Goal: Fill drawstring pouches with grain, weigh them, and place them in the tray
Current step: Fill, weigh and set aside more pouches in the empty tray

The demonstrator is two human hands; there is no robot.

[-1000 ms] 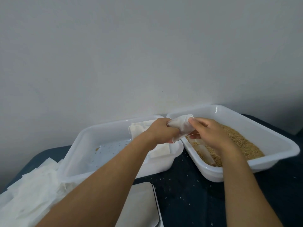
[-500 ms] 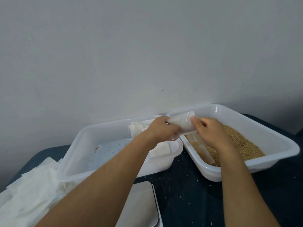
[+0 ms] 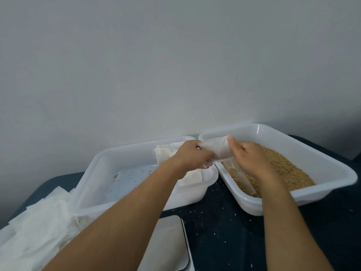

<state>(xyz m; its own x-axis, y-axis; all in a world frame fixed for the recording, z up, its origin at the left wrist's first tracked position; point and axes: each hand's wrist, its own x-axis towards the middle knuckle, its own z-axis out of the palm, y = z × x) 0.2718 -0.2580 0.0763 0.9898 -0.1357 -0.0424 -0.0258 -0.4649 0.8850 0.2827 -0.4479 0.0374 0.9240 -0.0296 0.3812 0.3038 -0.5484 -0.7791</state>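
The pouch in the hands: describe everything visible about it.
The pouch is small, white and of thin cloth-like material, rumpled. It lies roughly sideways in the air over the near-left corner of the grain tray. The left hand grips its left end, where a loose flap hangs below; the right hand pinches its right end. Its fill level and drawstring cannot be made out.

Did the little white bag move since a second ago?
Yes, a bit. The white pouch, held in both hands, has opened out and shifted rightward, further over the near-left corner of the grain tray, with the right hand pulling its mouth that way.
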